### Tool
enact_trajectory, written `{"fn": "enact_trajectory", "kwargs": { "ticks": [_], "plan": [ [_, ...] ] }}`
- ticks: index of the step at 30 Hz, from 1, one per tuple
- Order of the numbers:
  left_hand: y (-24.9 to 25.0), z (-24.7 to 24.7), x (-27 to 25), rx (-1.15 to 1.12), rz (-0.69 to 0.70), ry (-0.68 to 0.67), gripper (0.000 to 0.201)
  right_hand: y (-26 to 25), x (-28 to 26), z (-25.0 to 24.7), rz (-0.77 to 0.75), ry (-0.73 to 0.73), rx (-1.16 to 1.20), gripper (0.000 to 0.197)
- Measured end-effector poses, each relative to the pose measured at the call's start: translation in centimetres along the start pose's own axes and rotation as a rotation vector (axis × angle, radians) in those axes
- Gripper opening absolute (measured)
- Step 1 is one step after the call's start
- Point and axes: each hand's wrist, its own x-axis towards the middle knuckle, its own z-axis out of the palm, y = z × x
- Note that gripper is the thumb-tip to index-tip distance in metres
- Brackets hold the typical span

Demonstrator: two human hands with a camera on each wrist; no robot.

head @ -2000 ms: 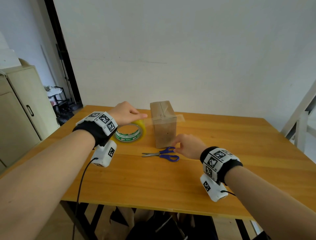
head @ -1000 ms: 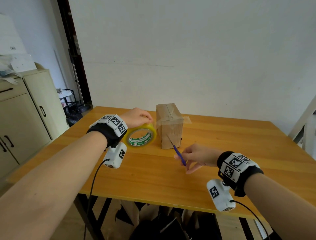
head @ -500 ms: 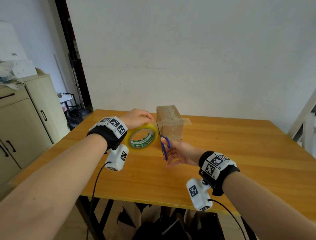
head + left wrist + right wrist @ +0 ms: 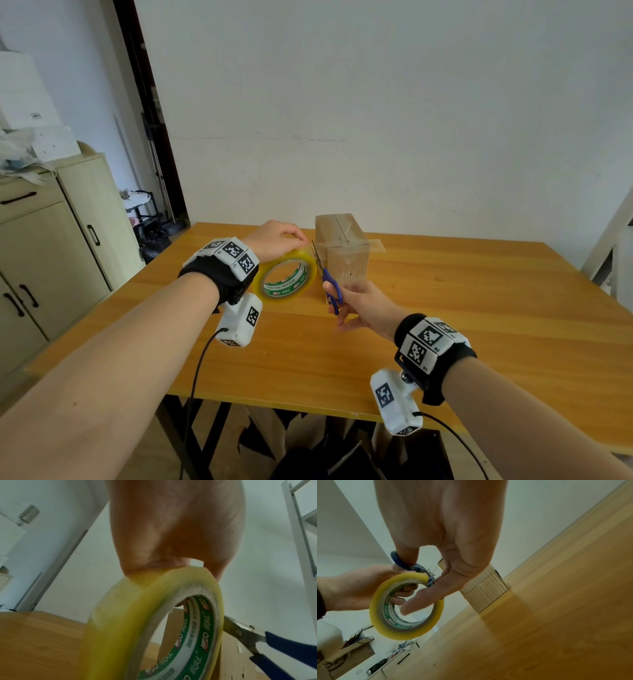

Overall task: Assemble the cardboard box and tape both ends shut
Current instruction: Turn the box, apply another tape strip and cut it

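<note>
A small brown cardboard box (image 4: 344, 253) stands upright on the wooden table (image 4: 445, 308), its top flaps closed with clear tape. My left hand (image 4: 277, 240) grips a yellow tape roll (image 4: 289, 279) with a green and white core, held on edge above the table just left of the box. A clear strip runs from the roll to the box top. My right hand (image 4: 359, 303) holds blue-handled scissors (image 4: 329, 282), blades pointing up into the gap between roll and box. In the right wrist view the scissors (image 4: 412, 565) sit on my thumb and fingers beside the roll (image 4: 406, 607).
A beige cabinet (image 4: 51, 246) with papers on top stands at the left. A dark doorway (image 4: 150, 137) lies behind it. White frame bars (image 4: 609, 240) stand at the right. Cardboard pieces (image 4: 274, 442) lie under the table's front edge.
My right hand picked the scissors up off the table and raised them to the tape strip between roll and box. My left hand lifted the roll onto its edge.
</note>
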Motion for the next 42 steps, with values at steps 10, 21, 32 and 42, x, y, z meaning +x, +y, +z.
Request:
{"fn": "enact_trajectory", "kwargs": {
  "ticks": [10,21,32,42],
  "plan": [
    [-0.3,0.1,0.0,-0.006,-0.032,0.002,0.017,-0.2,-0.4,-0.1,-0.091,0.053,-0.076,0.028],
    [-2.0,-0.2,-1.8,0.156,-0.078,-0.034,0.019,-0.6,-0.6,-1.8,-0.076,0.061,-0.138,0.022],
    [-2.6,1.8,-3.2,0.131,-0.064,0.018,0.017,-0.3,-0.7,-1.2,-0.065,0.07,-0.196,0.019],
    [-2.6,4.2,-4.6,0.275,0.014,0.004,0.014,-0.4,-0.9,-1.2,-0.049,0.089,-0.27,0.025]
  ]
}}
